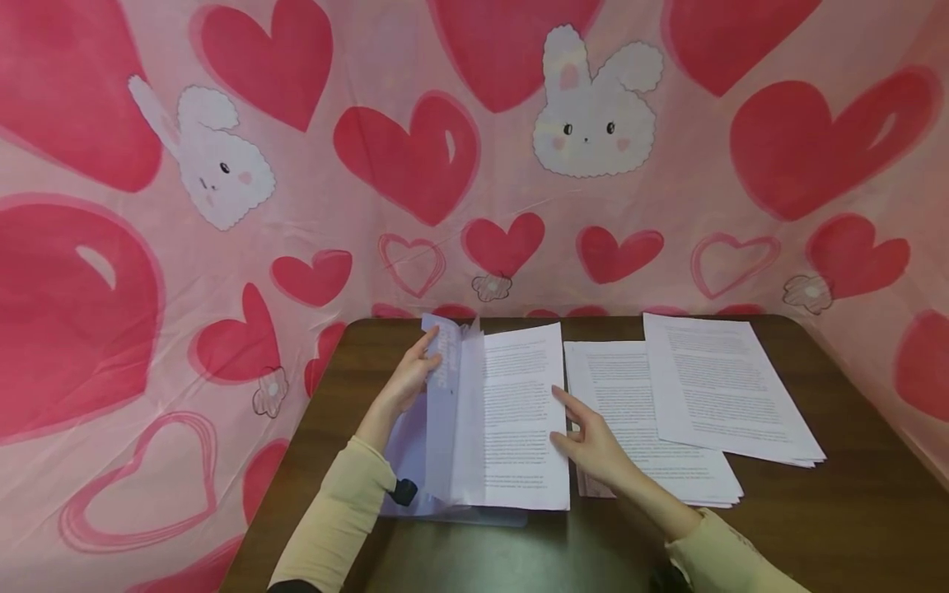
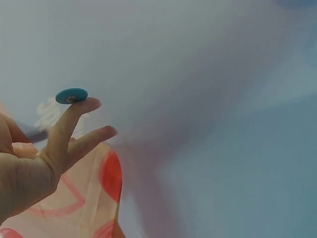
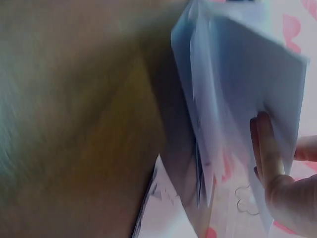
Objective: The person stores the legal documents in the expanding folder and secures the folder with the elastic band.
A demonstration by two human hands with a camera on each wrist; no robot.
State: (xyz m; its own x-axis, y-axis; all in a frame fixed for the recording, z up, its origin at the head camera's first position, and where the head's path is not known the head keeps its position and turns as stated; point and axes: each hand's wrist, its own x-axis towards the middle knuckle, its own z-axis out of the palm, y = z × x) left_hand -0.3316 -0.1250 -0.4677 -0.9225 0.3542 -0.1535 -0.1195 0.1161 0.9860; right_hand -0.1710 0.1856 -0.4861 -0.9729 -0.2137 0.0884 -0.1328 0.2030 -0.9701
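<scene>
Folder sits pinched in left hand fingers at eleven o'clock; right hand fingers pinch printed sheets at three

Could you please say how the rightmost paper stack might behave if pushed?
The rightmost paper stack would probably slide, as it partly overlaps the lower stack. Its sheets may fan apart, as its near corner looks uneven.

Desk-work setting, room type unclear, dark wood-look table, printed pages, pink heart-and-bunny cloth behind.
</scene>
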